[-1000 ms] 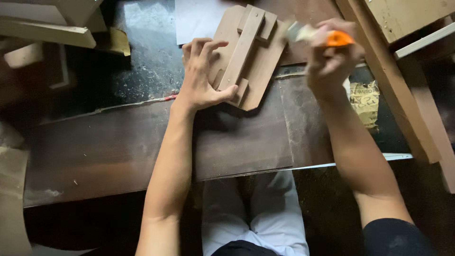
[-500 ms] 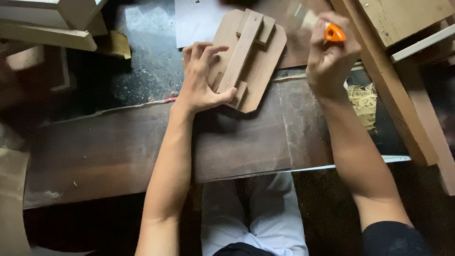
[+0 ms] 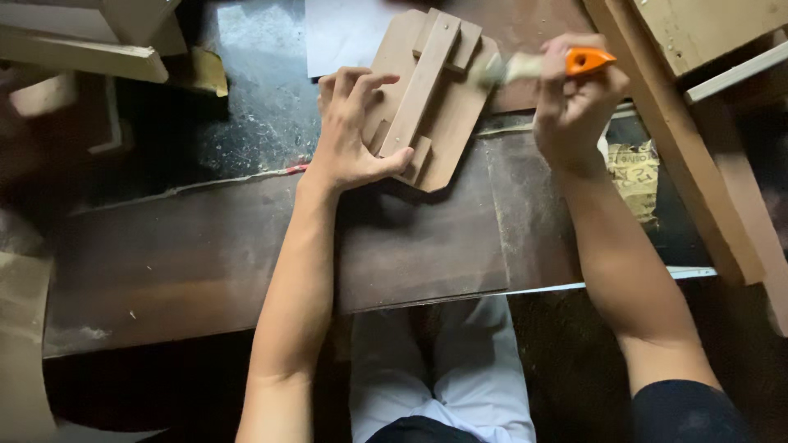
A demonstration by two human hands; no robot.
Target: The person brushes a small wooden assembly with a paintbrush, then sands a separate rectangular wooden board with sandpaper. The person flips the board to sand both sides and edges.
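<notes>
Seen from above, near the upper middle of the frame: a flat brown wooden panel with rounded corners and raised wooden strips fixed along its top, lying on a dark, dusty wooden surface. Long axis tilted, running from lower left to upper right, with the narrow lower end pointing toward the left wrist. Left hand pressed flat on the panel's left edge, fingers spread apart over the wood and thumb hooked against the lower corner, most likely to keep the piece from sliding. Right hand just beside the panel's upper right edge, fingers closed tight around a small paintbrush with an orange handle and pale bristles; brush held nearly level, bristles pointing left and touching or almost touching the panel's right side, blurred there. Grip high on the handle, apparently for short, controlled strokes. At upper right, pale timber beams leaning across the corner; below them a scrap of yellowish printed paper. At upper left, more light wooden boards. White-trousered knees under the surface edge.
</notes>
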